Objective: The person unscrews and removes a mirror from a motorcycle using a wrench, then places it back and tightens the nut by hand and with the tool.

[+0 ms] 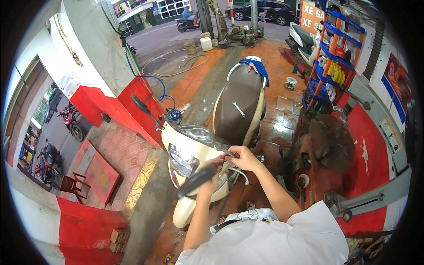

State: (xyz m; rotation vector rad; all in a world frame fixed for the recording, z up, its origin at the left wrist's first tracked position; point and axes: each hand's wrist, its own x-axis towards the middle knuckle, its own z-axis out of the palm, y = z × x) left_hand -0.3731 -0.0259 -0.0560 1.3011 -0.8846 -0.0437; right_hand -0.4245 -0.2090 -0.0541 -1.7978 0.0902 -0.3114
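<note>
A cream scooter (187, 211) stands in front of me, its headlight and dark handlebar toward me. My left hand (213, 171) is closed around the stem side of a black rear-view mirror (196, 181), which is smeared by motion. Just above it, my right hand (243, 158) is pinched at a dark part by the handlebar's end; what lies between its fingers is hidden. The other mirror (140, 104) sticks up on the scooter's far left. A wrench (239, 109) lies on the brown seat (232, 95), and a blue cloth (260, 70) hangs over the tail.
At right stand a blue-and-orange rack (331, 48) with yellow bottles and a workbench with a dark round plate (331, 142). A metal wheel part (290, 83) sits on the tiles. A red wall (137, 110) and a blue hose (175, 115) are at left. Another scooter (301, 40) stands behind.
</note>
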